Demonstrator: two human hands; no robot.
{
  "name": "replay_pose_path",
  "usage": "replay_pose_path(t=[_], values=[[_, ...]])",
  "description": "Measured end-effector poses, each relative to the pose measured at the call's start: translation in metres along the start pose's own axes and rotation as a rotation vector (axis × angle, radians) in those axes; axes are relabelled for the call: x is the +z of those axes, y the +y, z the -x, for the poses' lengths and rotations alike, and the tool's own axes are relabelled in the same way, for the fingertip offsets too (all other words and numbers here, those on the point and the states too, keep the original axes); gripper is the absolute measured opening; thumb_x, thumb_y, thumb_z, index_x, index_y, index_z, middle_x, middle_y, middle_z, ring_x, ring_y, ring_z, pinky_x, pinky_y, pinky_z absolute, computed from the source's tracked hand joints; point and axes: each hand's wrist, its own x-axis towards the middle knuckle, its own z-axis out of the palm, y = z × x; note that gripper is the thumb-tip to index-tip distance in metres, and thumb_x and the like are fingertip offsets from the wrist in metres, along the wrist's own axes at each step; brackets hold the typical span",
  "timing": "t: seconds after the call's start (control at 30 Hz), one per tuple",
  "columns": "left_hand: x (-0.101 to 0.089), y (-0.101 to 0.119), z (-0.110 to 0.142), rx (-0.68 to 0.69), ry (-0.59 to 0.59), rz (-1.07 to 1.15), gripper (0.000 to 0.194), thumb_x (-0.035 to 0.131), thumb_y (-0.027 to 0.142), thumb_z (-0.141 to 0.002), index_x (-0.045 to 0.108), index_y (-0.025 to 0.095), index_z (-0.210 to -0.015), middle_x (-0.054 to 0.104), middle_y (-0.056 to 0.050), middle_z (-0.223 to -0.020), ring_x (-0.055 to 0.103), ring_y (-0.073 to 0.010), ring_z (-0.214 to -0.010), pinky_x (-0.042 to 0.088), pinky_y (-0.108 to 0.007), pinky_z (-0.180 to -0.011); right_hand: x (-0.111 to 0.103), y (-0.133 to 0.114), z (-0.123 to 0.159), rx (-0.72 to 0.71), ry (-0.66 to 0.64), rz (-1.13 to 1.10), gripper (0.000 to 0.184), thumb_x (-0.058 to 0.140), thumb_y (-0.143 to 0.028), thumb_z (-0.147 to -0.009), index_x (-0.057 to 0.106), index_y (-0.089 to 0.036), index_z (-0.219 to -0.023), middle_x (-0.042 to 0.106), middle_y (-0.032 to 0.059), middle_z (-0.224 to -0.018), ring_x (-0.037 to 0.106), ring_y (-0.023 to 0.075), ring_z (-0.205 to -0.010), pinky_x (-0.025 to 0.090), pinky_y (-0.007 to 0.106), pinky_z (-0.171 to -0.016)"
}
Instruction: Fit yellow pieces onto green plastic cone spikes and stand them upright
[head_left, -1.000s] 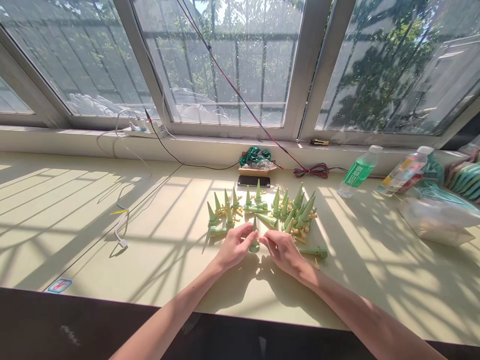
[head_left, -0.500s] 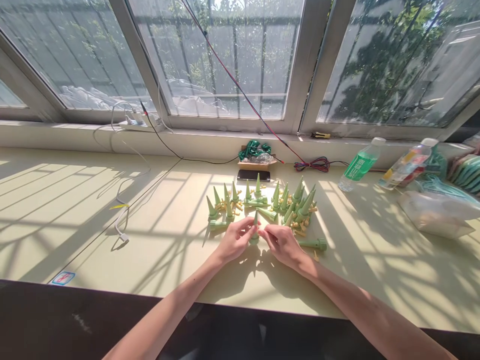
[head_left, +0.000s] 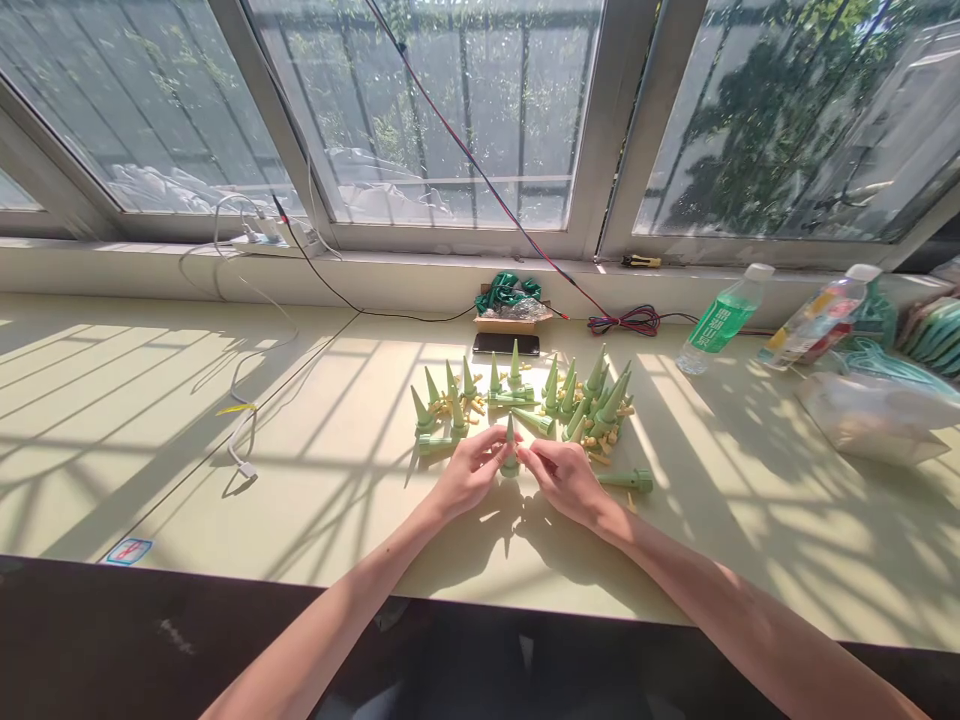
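Green plastic spike (head_left: 510,465) held upright over the surface (head_left: 352,510); whether its base touches, cannot tell. Left hand (head_left: 474,472): grip clamped on the spike, thumb and fingers closed. Right hand (head_left: 564,480): grip pinched together just beside the spike; contents hidden. Beyond the spike, standing spikes (head_left: 611,402) crowd close. Right of it, near: lying spike (head_left: 636,480). Front edge well apart, toward the person. Widest room: left of the spike, toward white cable (head_left: 246,468).

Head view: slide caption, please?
Left hand holds an upright green cone, right hand close beside it, more green cones beyond.
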Motion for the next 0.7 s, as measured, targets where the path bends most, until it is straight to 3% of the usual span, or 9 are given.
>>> replay_pose_path(t=[0.17, 0.37, 0.53, 0.7], values=[[0.000, -0.004, 0.000, -0.026, 0.001, -0.019, 0.035, 0.054, 0.048, -0.098, 0.067, 0.018, -0.109, 0.065, -0.005, -0.088, 0.054, -0.0127, -0.064, 0.043, -0.022, -0.055, -0.002, -0.001, 0.000, -0.051, -0.042, 0.008, 0.040, 0.056, -0.042, -0.097, 0.046, -0.020, -0.066, 0.044, -0.0039, -0.058, 0.035, 0.0106, -0.051, 0.029, 0.025, -0.051], [0.000, -0.004, 0.000, -0.035, -0.028, -0.016, 0.037, 0.049, 0.047, -0.100, 0.064, 0.017, -0.115, 0.057, 0.000, -0.078, 0.043, -0.0086, -0.055, 0.039, -0.021, -0.051, -0.002, -0.001, 0.002, -0.136, -0.046, 0.047, 0.030, 0.059, -0.031, -0.094, 0.046, -0.020, -0.068, 0.044, -0.0043, -0.060, 0.036, 0.0097, -0.052, 0.031, 0.025, -0.052], [0.000, -0.001, 0.000, 0.007, -0.061, -0.070, 0.035, 0.057, 0.044, -0.097, 0.062, 0.018, -0.120, 0.067, -0.005, -0.100, 0.064, -0.0156, -0.079, 0.055, -0.027, -0.070, 0.000, 0.004, 0.002, -0.176, -0.056, 0.060, 0.025, 0.060, -0.026, -0.091, 0.046, -0.020, -0.071, 0.046, -0.0042, -0.062, 0.038, 0.0099, -0.054, 0.032, 0.024, -0.052], [0.001, -0.002, 0.001, 0.021, -0.062, -0.149, 0.035, 0.063, 0.042, -0.094, 0.061, 0.018, -0.120, 0.068, -0.007, -0.109, 0.067, -0.0193, -0.091, 0.059, -0.034, -0.081, 0.001, 0.008, 0.003, -0.167, -0.071, 0.055, 0.024, 0.057, -0.018, -0.087, 0.042, -0.021, -0.068, 0.047, -0.0040, -0.062, 0.039, 0.0102, -0.054, 0.033, 0.023, -0.051]])
